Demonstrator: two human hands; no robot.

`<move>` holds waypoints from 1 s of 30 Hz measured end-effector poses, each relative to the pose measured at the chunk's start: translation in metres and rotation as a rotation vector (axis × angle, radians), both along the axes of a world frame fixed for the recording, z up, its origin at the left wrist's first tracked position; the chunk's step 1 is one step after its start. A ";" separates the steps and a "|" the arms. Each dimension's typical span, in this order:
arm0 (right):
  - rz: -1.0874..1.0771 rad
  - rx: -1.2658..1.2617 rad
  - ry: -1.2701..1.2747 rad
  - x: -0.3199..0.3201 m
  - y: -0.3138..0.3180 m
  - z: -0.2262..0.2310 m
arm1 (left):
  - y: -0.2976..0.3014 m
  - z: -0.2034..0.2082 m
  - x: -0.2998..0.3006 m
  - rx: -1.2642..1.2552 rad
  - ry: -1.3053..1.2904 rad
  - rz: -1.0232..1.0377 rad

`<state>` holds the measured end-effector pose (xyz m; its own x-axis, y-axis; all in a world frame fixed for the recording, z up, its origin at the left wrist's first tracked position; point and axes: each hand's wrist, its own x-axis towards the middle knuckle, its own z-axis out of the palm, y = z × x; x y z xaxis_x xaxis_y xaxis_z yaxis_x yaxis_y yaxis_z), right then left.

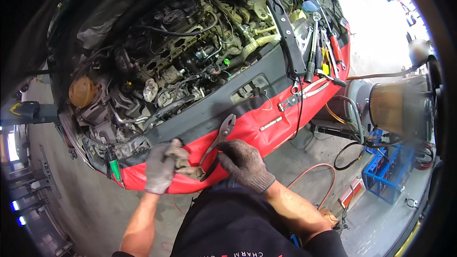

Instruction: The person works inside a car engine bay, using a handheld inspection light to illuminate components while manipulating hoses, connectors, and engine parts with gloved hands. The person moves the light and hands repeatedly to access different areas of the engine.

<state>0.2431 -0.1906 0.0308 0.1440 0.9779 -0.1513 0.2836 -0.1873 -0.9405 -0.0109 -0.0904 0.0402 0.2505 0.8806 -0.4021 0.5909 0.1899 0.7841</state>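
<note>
My left hand [159, 169], in a grey work glove, is closed around a grimy grey-brown piece [183, 159] whose kind I cannot make out. It is above the red fender cover [204, 145] along the front of the car. A pair of slip-joint pliers [223, 134] is beside my right hand [245, 164], jaws pointing toward the engine and handles spread toward my left hand. The right glove is dark with grime at the fingertips. Its fingers curl over the lower handle's edge; whether they grip anything is hidden.
Ahead lies the exposed engine [181, 57]. An orange-brown reservoir [82, 91] sits at its left. A black work light [288, 38] and several wrenches and screwdrivers [323, 47] lie at the right. A green-handled tool [114, 167] stands at the left corner; a blue crate [388, 171] is on the floor.
</note>
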 end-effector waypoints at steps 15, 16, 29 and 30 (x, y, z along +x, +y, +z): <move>0.047 0.147 0.133 0.113 0.084 -0.014 | 0.311 -0.152 0.200 0.232 0.698 -0.162; 0.061 0.162 0.131 0.119 0.088 -0.019 | 0.324 -0.176 0.213 0.303 0.759 -0.142; 0.010 0.114 0.312 0.159 0.106 -0.061 | 0.389 -0.290 0.266 0.149 0.619 0.409; 0.033 0.114 0.297 0.158 0.108 -0.059 | 0.405 -0.302 0.254 0.053 0.506 0.547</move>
